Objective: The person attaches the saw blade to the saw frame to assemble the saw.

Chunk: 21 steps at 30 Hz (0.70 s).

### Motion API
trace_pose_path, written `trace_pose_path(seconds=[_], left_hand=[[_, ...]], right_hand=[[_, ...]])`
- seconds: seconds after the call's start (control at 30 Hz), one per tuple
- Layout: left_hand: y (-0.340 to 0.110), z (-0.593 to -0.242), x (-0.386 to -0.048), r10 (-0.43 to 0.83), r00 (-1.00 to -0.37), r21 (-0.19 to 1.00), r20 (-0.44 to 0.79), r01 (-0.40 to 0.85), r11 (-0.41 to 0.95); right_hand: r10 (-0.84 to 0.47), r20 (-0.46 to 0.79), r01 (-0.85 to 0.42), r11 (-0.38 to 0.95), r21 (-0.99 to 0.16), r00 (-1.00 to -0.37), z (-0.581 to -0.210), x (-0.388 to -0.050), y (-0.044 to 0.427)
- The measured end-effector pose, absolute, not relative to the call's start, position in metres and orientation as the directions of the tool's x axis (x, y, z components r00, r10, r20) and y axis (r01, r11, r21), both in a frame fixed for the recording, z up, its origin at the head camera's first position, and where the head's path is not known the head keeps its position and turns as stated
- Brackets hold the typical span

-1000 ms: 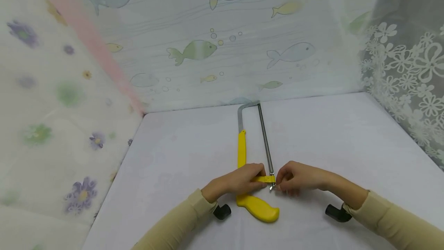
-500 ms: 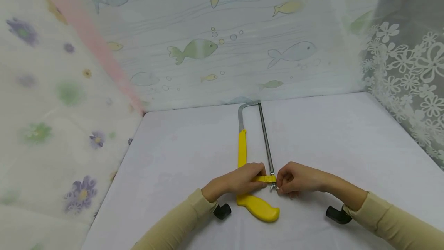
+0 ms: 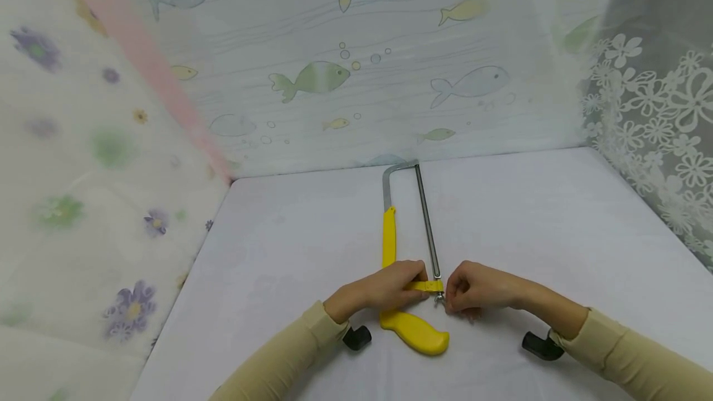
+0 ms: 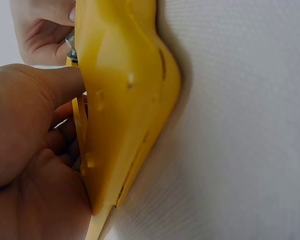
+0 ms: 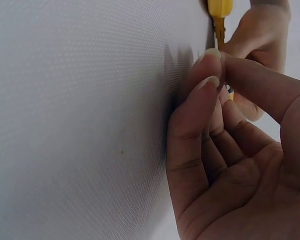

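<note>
A hacksaw (image 3: 389, 234) with a yellow grip and grey metal bow lies on the white cloth, its long dark blade (image 3: 427, 221) running away on the right. My left hand (image 3: 387, 286) holds the yellow frame near the handle, thumb and fingers about the short cross arm (image 3: 429, 287). A silver wing nut (image 3: 439, 300) sticks out below that arm; it also shows in the left wrist view as a small metal wing nut (image 4: 71, 43). My right hand (image 3: 481, 288) is just right of it, fingers curled and tips together. Nothing visible lies between those tips; contact with the nut is unclear.
The yellow handle (image 3: 420, 333) curves toward me on the white tabletop (image 3: 301, 221). Black wrist mounts (image 3: 356, 339) hang by both cuffs. A fish-patterned curtain (image 3: 267, 36) stands behind, with flowered cloth (image 3: 72, 234) at left and floral lace (image 3: 652, 98) at right.
The wing nut has turned to another angle. My right fingers have shifted slightly and drawn a little off it. My left hand and the hacksaw stay in place.
</note>
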<state>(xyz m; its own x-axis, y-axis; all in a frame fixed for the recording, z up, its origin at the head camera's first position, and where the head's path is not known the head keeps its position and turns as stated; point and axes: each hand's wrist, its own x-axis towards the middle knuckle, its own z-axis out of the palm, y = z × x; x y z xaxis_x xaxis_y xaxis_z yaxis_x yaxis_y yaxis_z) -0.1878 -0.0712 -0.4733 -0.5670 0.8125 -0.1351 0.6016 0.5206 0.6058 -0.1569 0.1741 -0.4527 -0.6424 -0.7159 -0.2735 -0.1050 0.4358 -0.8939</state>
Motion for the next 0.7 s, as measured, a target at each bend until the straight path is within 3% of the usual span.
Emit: trace_pose_path(seconds=[0.7], left_hand=[[-0.072,-0.473,-0.187,0.813,-0.565,0.603,-0.142,0.602,0.524]], right_hand=[[-0.659,-0.358,0.018,0.463,-0.886,-0.662,-0.450,-0.153,0.162]])
